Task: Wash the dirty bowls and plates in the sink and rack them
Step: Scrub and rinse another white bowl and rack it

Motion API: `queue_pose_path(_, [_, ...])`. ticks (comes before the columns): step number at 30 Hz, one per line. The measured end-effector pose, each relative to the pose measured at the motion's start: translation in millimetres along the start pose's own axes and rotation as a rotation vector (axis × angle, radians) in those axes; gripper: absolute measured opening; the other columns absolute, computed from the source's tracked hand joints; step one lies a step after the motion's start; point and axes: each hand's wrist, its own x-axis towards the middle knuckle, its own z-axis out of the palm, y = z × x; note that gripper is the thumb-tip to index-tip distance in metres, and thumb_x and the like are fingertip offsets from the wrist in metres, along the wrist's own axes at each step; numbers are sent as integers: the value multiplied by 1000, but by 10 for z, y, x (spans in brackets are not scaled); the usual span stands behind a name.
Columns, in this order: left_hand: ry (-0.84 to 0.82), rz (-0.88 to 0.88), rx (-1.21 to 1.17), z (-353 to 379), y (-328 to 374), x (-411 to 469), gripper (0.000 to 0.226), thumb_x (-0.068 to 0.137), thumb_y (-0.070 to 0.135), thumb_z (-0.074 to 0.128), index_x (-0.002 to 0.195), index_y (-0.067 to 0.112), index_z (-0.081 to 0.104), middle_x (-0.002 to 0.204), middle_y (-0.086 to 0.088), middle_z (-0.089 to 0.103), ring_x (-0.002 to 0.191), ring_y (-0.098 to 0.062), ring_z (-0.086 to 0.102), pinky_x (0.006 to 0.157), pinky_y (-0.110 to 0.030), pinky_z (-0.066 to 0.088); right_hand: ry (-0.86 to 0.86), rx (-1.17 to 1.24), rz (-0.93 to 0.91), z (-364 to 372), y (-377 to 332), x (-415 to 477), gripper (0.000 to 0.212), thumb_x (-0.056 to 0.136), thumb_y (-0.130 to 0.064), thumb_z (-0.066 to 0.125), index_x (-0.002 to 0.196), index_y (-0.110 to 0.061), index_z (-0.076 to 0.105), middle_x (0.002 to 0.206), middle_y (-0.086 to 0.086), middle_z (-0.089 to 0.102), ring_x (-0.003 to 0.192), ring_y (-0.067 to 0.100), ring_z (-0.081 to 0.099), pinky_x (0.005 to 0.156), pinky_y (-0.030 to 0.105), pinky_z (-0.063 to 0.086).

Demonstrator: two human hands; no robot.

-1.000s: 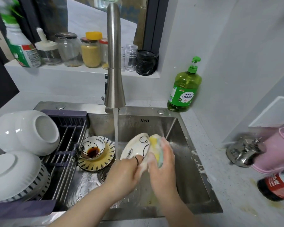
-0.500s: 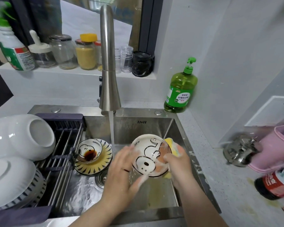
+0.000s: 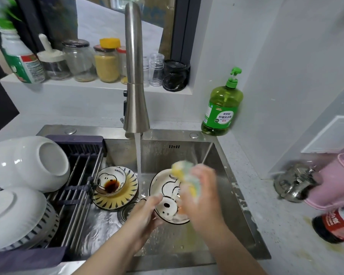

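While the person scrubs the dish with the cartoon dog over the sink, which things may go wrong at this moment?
1. The left hand holds the wet cartoon dish only at its lower edge while the right hand rubs it with the sponge; it may slip and chip on the steel sink.
2. If it slides left, it could strike the sauce bowl standing on the striped plate close beside it.
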Motion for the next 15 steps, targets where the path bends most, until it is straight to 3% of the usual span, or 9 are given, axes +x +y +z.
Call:
queue_pose_path(3, [18, 73, 28, 16, 36, -35, 50, 51, 41, 60, 82, 3, 65, 77, -13, 66, 80, -26, 58, 79, -37, 45, -336, -243, -177, 194, 70, -28, 22, 66, -28, 43, 88, -27, 44, 93, -5, 58, 91, 14, 46, 69, 28, 49])
queue_pose_path(5, [15, 122, 82, 7, 91, -60, 43, 48, 43, 58, 71, 6, 58, 65, -9, 60, 70, -22, 56, 67, -29, 44, -584, -305, -152, 203, 2, 8, 24, 75, -26, 45, 97, -23, 53, 107, -2, 54, 105, 21, 47, 79, 37, 48])
queue_pose_path(7, [40, 108, 113, -22, 143, -58, 44, 48, 41, 58, 74, 5, 59, 64, -7, 62, 64, -16, 57, 59, -24, 46, -866, -398, -138, 121, -52, 84, 30, 86, -21, 50, 116, -16, 54, 122, 3, 46, 120, 23, 35, 96, 36, 36])
queue_pose_path(9, [38, 79, 141, -66, 155, -46, 63, 43, 46, 57, 87, 1, 64, 79, -15, 68, 73, -21, 61, 65, -29, 48, -1029, -455, -108, 48, -93, 177, 35, 87, -18, 51, 122, -16, 52, 113, 2, 43, 119, 22, 33, 91, 29, 30])
queue_pose_path(12, [17, 56, 111, -72, 111, -85, 56, 51, 48, 57, 83, 3, 66, 82, -18, 66, 77, -26, 58, 77, -39, 44, -1118, -263, 118, 1, -154, 220, 36, 85, -14, 55, 121, -18, 55, 103, -4, 45, 106, 18, 43, 83, 22, 32])
queue_pose_path(14, [6, 36, 36, -66, 81, -98, 37, 76, 37, 49, 83, 6, 66, 80, -16, 68, 73, -27, 61, 82, -45, 47, -1011, -96, 205, 60, -212, 168, 30, 85, -15, 58, 114, -15, 58, 106, -5, 49, 100, 12, 45, 78, 18, 33])
queue_pose_path(15, [5, 44, 21, -69, 63, -96, 32, 81, 31, 44, 85, 7, 66, 78, -15, 67, 72, -26, 61, 81, -45, 47, -944, -118, 166, 105, -231, 129, 27, 86, -15, 57, 112, -13, 58, 109, -3, 49, 103, 12, 43, 80, 19, 31])
